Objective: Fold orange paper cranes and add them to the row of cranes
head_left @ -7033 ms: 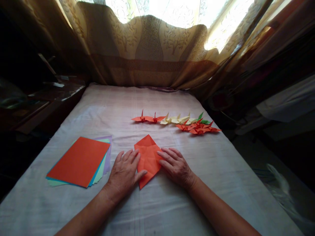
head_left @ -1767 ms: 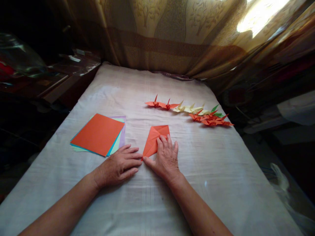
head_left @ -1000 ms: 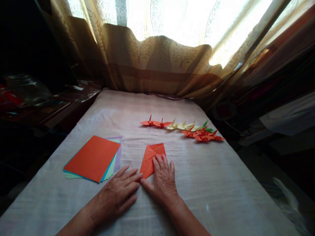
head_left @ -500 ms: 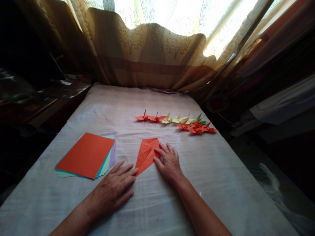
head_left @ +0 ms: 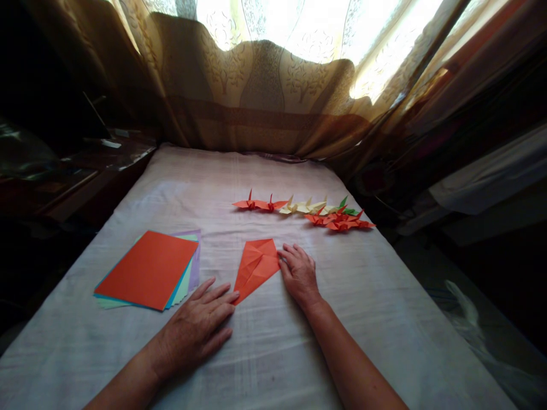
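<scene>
Mid-fold: left hand (head_left: 194,330) and right hand (head_left: 299,273), fingers flat and open, flank the orange paper (head_left: 255,266); next crease needs aligned edges.

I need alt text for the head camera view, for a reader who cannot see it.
Two bare hands rest flat on a white cloth beside a folded orange paper: left hand at its near tip, right hand at its right edge. A stack of coloured sheets lies left; paper cranes lie beyond.

Matt orange folded paper (head_left: 255,266) on coarse, pale woven cloth (head_left: 265,347); patterned fabric curtain (head_left: 256,97).
</scene>
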`<state>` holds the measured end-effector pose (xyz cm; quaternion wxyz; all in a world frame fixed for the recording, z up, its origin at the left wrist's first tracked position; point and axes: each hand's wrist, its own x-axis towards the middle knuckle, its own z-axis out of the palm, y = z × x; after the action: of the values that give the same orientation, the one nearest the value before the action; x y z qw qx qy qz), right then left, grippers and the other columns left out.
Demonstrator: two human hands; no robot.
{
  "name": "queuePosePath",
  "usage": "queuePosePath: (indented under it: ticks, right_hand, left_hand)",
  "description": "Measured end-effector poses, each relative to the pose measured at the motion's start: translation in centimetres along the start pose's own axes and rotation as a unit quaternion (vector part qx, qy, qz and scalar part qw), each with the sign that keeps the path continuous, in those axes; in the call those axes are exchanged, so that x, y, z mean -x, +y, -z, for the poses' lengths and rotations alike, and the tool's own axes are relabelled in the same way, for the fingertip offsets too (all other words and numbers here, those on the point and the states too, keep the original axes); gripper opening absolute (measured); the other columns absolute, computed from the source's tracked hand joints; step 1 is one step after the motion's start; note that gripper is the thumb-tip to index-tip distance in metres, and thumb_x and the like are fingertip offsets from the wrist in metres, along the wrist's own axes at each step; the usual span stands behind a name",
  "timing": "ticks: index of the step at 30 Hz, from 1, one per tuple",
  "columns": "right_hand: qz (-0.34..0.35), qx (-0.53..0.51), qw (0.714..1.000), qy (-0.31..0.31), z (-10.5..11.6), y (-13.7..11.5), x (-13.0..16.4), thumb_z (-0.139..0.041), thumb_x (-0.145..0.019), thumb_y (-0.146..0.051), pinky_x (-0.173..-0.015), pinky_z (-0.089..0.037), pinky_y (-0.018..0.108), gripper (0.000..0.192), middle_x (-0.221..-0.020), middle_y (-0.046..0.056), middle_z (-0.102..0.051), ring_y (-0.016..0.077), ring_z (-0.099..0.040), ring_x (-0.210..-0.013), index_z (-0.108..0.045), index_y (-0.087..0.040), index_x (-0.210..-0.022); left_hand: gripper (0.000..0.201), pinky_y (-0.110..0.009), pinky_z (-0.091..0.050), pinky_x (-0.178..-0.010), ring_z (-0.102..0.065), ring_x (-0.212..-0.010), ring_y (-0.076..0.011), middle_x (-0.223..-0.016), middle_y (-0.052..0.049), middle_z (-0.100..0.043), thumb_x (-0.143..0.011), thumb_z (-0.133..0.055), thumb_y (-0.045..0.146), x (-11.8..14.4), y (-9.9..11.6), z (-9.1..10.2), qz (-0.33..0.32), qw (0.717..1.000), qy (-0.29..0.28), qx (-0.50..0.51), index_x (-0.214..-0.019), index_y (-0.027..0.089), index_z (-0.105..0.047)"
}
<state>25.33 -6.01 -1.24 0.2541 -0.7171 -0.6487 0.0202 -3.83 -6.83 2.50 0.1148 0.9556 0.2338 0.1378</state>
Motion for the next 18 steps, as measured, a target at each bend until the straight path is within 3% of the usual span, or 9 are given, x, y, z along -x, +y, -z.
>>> queuePosePath:
  ticks: [4, 8, 13, 18]
  right_hand:
    - [0.059, 0.006, 0.996, 0.061, 0.2, -0.8, 0.2, -0.047, -0.093, -0.018, -0.104, -0.035, 0.043, 0.031, -0.131, 0.007, -0.064, 0.0241, -0.049, -0.127, -0.068, -0.023, -0.117]
    - [0.123, -0.019, 0.992, 0.037, 0.4, -2.5, -0.2, -0.048, -0.093, -0.019, -0.101, -0.036, 0.037, 0.03, -0.126, 0.006, -0.067, 0.0219, -0.055, -0.119, -0.067, -0.022, -0.117]
    - [0.051, -0.018, 0.998, -0.033, 0.4, -3.8, -0.9, -0.055, -0.088, -0.025, -0.089, -0.043, 0.036, 0.033, -0.108, 0.008, -0.072, 0.0226, -0.062, -0.099, -0.065, -0.02, -0.12]
    - [0.025, -0.07, 0.996, -0.046, 0.8, -3.9, -1.0, -0.06, -0.08, -0.02, -0.087, -0.045, 0.034, 0.037, -0.101, 0.006, -0.073, 0.0219, -0.064, -0.094, -0.067, -0.021, -0.116]
  left_hand:
    - [0.018, -0.045, -0.016, -0.124, -0.05, -0.132, -0.0212, -0.135, -0.002, -0.063, -0.092, -0.056, 0.026, 0.1, -0.1, -0.2, 0.005, 1.0, -0.002, 0.001, -0.109, 0.023, -0.06]
    - [0.014, -0.046, -0.017, -0.123, -0.049, -0.132, -0.0215, -0.134, -0.002, -0.063, -0.093, -0.054, 0.025, 0.1, -0.1, -0.4, 0.01, 1.0, -0.001, -0.002, -0.106, 0.023, -0.06]
    - [0.02, -0.046, -0.023, -0.122, -0.053, -0.129, -0.0229, -0.128, -0.003, -0.067, -0.093, -0.054, 0.025, -0.1, -0.2, -0.4, 0.012, 1.0, 0.017, -0.007, -0.111, 0.022, -0.061]
    - [0.035, -0.044, -0.024, -0.122, -0.054, -0.129, -0.023, -0.129, -0.004, -0.067, -0.092, -0.057, 0.027, 0.2, -0.7, -0.7, 0.017, 0.999, 0.043, -0.018, -0.126, 0.023, -0.056]
